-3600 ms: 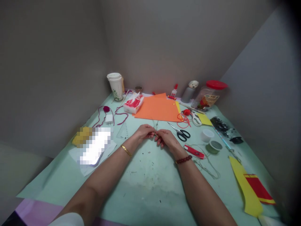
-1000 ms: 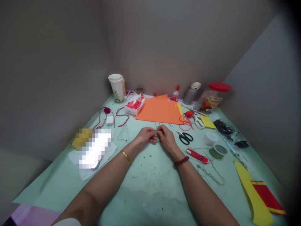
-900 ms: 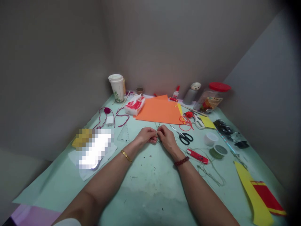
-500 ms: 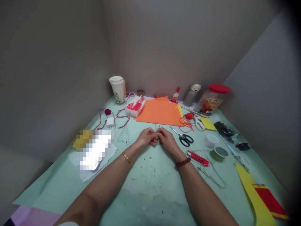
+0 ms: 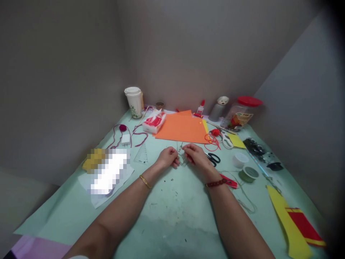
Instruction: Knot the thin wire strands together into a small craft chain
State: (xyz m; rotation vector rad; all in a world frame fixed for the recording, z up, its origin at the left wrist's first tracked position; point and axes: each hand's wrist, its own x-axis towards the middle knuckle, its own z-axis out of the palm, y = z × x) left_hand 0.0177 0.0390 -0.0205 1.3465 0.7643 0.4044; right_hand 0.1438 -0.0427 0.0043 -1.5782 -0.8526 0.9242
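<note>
Left hand (image 5: 168,157), right hand (image 5: 196,154) bare. Gold bangle (image 5: 145,182) on left wrist, dark red bead bracelet (image 5: 215,183) on right; white sleeve hem (image 5: 77,257).

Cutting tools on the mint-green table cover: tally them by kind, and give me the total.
Scissors: 2 (black-handled steel scissors, partly behind the right hand, and white-handled steel scissors)
Box cutter: 1 (red box cutter, apparently, partly behind the right wrist)
Total: 3
</note>
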